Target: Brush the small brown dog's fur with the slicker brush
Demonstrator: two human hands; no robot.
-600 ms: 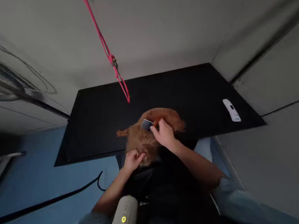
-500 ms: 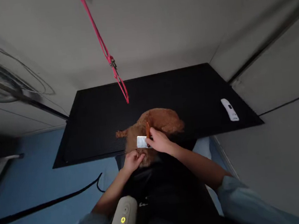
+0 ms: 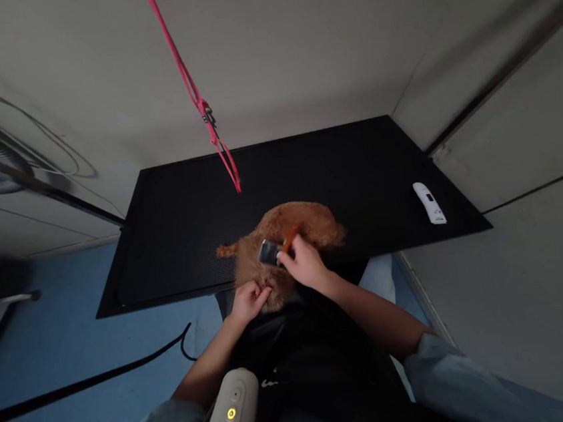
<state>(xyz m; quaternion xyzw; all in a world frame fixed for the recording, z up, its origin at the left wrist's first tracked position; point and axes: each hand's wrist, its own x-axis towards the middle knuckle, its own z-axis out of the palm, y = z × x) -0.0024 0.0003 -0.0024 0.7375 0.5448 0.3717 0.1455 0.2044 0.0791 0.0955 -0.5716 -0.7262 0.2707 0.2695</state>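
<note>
A small curly brown dog (image 3: pixel 308 225) lies at the near edge of a black table (image 3: pixel 185 207). My right hand (image 3: pixel 307 265) is closed round a brush with an orange handle (image 3: pixel 274 250), its flat head resting on the dog's back. My left hand (image 3: pixel 248 300) is closed on the fur at the dog's near side, by the table edge. The dog's head is hidden from me.
A pink leash (image 3: pixel 200 105) hangs down from above over the table. A white handheld device (image 3: pixel 429 202) lies at the table's right end. A beige tool with a lit yellow light (image 3: pixel 230 414) sits near my lap. A black cable (image 3: pixel 88 379) runs across the blue floor.
My right hand has stroked the brush down the dog's back toward me and then back up a little. My left hand has kept its grip on the fur.
</note>
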